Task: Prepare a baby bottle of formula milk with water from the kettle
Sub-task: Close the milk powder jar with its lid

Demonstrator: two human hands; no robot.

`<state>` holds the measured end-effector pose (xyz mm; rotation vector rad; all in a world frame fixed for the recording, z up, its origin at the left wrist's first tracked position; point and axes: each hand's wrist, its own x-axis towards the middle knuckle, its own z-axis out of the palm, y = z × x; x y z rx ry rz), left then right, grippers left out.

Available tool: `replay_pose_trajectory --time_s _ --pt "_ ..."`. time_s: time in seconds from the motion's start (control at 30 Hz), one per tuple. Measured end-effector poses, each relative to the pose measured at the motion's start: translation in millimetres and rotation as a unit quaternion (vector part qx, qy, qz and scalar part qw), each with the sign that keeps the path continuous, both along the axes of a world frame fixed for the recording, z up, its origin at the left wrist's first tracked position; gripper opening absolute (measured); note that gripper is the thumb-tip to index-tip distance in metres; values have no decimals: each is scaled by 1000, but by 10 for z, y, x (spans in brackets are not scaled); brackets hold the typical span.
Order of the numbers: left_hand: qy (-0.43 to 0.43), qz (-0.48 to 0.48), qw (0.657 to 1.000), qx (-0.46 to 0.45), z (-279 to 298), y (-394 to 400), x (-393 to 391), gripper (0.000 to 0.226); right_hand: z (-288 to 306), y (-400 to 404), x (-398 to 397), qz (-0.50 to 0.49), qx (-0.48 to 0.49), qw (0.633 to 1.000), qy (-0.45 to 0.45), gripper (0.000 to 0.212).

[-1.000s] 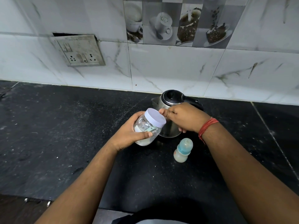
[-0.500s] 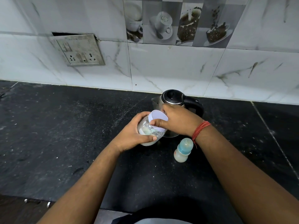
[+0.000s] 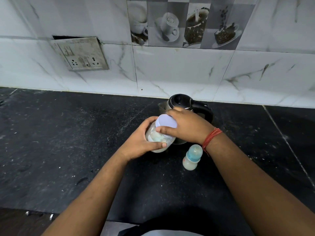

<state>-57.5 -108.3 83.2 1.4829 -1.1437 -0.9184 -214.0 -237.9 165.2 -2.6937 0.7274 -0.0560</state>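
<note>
A clear formula jar (image 3: pixel 157 138) with white powder inside is held tilted above the counter. My left hand (image 3: pixel 141 142) grips its body from the left. Its pale lilac lid (image 3: pixel 166 121) is gripped round the rim by my right hand (image 3: pixel 185 126), thumb in front and fingers behind. Behind the hands stands a steel kettle (image 3: pixel 182 101) with a black lid and handle, partly hidden by them. A small baby bottle (image 3: pixel 191 157) with a teal cap stands upright on the counter, right of the jar and under my right wrist.
The black stone counter (image 3: pixel 68 142) is dusty and speckled. A marble-tiled wall runs along the back, with a socket plate (image 3: pixel 81 55) at upper left. The counter's front edge (image 3: pixel 51 212) runs near my body.
My right hand has closed round the jar's lid, which it only touched with its fingertips before. The jar has shifted slightly right and tipped more toward me.
</note>
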Motion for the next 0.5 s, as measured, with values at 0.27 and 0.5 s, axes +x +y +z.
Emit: replay_pose_trajectory --time_s 0.27,0.5 --pt "34 6 999 12 -66 75 39 89 182 -132 -154 64 6 995 73 70" --pt "-12 -14 1000 15 -20 86 -11 85 -16 -59 -125 70 38 997 -10 78"
